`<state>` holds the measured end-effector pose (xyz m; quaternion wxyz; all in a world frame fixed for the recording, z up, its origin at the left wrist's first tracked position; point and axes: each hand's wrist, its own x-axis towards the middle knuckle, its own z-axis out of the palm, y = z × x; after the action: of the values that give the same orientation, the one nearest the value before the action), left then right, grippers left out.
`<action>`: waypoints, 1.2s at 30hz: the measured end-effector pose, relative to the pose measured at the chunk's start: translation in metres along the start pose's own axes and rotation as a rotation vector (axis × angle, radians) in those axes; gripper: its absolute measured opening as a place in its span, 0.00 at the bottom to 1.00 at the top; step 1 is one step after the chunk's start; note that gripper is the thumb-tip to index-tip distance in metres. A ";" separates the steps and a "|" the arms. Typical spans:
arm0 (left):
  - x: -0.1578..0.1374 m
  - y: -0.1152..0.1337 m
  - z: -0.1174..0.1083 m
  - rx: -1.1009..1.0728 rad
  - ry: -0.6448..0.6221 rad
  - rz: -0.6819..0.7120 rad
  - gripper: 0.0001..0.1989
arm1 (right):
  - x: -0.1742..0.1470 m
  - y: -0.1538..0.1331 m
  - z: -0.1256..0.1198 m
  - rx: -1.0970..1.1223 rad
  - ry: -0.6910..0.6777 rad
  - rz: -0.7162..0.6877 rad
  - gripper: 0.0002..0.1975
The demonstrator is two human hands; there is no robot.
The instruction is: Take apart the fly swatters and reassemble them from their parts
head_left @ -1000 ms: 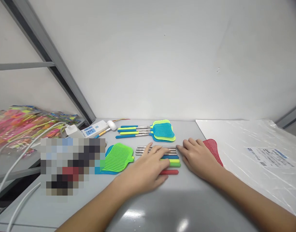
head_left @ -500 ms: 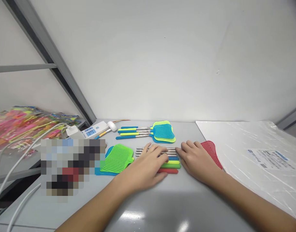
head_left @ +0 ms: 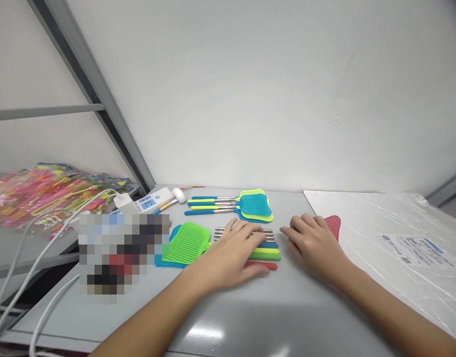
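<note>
My left hand (head_left: 235, 253) lies open over a bundle of fly swatters, its fingers spread across their metal rods (head_left: 267, 234) and coloured handles. Blue, yellow, green and red handles (head_left: 263, 266) show beside and below the fingers. To the left of that hand lie a green mesh swatter head (head_left: 186, 243) and blue ones partly beneath it. My right hand (head_left: 310, 243) rests just right of the rods, fingers loosely bent and apart, with nothing visible in them. It partly covers a red mesh swatter head (head_left: 334, 226).
Blue and yellow swatters (head_left: 254, 206) lie stacked at the back. A white power strip (head_left: 153, 199) with a plug and cables is at the left, near a blurred-out patch. Bagged colourful items (head_left: 60, 198) fill the far left. A plastic-wrapped white board (head_left: 376, 213) lies right.
My right hand has shifted right, away from the rod ends, and covers more of the red swatter head. My left hand stays on the bundle, its thumb stretched further. The view has shifted slightly.
</note>
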<state>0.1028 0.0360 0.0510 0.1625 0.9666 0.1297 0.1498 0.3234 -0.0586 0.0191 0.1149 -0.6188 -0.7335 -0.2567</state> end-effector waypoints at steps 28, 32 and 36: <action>-0.113 -0.078 -0.032 -0.513 0.546 -0.737 0.17 | 0.108 -0.121 0.001 0.173 0.160 -0.732 0.14; -0.116 -0.077 -0.020 -0.290 0.555 -0.812 0.22 | 0.110 -0.126 0.016 0.133 0.163 -0.848 0.13; -0.113 -0.070 -0.013 0.200 0.478 -0.761 0.22 | 0.108 -0.129 0.022 0.138 0.123 -0.874 0.13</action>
<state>-0.0196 0.0696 0.0102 0.0775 0.7996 0.5230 0.2850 0.1798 0.0308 0.0232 0.0800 -0.2252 -0.9333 -0.2682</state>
